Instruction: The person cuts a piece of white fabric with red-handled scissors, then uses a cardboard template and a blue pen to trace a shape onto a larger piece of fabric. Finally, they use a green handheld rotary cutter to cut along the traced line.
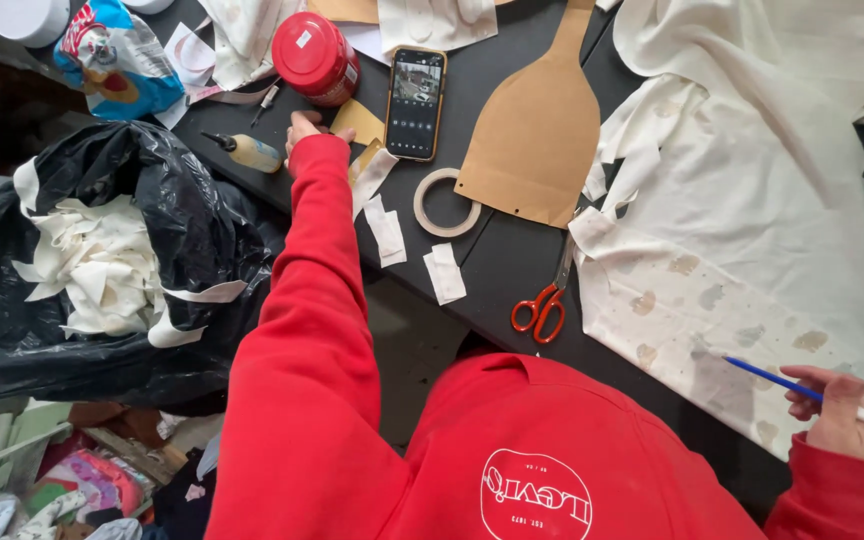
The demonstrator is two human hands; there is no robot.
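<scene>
Bright red sweatshirt (352, 420), red jar (314, 57), orange-red scissors (542, 305). Cream fabric (752, 200) has faint tan and grey blotches. Blue-and-white pen (812, 393), tan cardboard pattern (542, 130), black bench (512, 260), black bag (172, 210) of white scraps.

The person wears a bright red long-sleeved sweatshirt (512, 450) of soft, thick cloth, with ribbed cuffs at both wrists, loose folds along the sleeves, and a white round printed emblem with lettering on the chest.
</scene>
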